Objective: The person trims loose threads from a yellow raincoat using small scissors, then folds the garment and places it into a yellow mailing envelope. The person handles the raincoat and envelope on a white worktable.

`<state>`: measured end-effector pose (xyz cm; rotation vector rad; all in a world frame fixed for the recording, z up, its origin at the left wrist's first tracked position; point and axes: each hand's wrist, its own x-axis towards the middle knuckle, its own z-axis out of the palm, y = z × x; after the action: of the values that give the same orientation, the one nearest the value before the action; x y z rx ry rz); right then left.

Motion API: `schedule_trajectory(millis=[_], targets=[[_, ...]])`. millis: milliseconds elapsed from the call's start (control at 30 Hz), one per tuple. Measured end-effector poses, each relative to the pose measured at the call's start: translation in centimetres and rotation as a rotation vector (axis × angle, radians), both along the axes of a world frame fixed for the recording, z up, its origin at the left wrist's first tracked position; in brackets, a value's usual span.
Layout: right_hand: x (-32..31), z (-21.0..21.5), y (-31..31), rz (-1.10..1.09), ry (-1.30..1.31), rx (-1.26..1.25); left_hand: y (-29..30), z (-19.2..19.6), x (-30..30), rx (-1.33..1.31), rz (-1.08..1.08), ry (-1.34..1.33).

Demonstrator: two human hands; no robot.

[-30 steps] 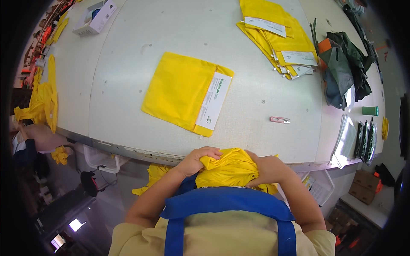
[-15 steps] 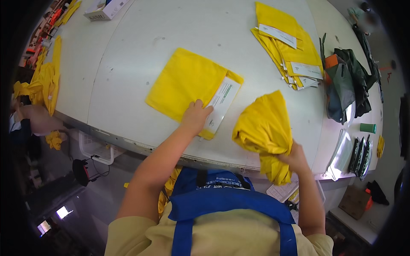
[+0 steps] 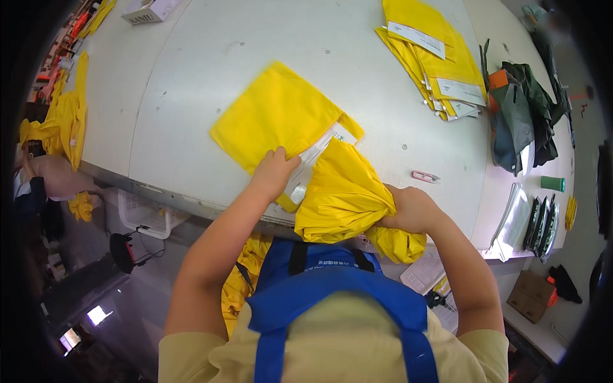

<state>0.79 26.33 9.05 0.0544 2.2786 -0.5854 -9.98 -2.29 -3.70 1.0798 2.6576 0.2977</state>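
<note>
A flat yellow fabric pouch (image 3: 274,112) lies slantwise on the table, with a white printed card (image 3: 313,153) along its open side. My left hand (image 3: 276,172) grips the pouch's near edge, fingers curled over the cloth beside the card. My right hand (image 3: 412,209) is closed round a bunched yellow garment (image 3: 348,191) of thin, creased fabric. The bundle's rounded end covers part of the card and the pouch's opening side; its tail hangs below my fist at the table edge. Whether any of it is inside the pouch I cannot tell.
Filled yellow pouches (image 3: 440,64) with white cards are stacked at the far right. Small pinkish thread snips (image 3: 426,177) lie right of my right hand. Beyond are dark green garments (image 3: 530,121), a green spool (image 3: 553,184) and clear plastic bags (image 3: 507,223). A white box (image 3: 150,9) stands far left.
My right hand has brought the bunched garment leftward to the pouch, over part of the card. My left hand and the pouch have shifted slightly left. The snips have come into sight.
</note>
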Motion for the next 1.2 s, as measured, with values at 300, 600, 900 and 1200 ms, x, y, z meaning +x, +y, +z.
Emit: schedule_trajectory(millis=[300,600,900,1200], targets=[[-1.2,-0.3,-1.9,0.01,-0.039,-0.153,-0.5,3.6,-0.4,0.326,0.079,0.179],[2.0,-4.0,-1.0,-0.635,0.179,-0.271,-0.5,7.0,1.2,0.289,0.253,0.07],[0.9,-4.9,-4.9,-0.625,0.297,-0.122,6.5,7.3,8.5,0.556,-0.008,-0.08],[-0.4,-0.9,-6.5,-0.385,0.244,0.119,10.7,10.3,-0.6,0.261,0.114,0.039]])
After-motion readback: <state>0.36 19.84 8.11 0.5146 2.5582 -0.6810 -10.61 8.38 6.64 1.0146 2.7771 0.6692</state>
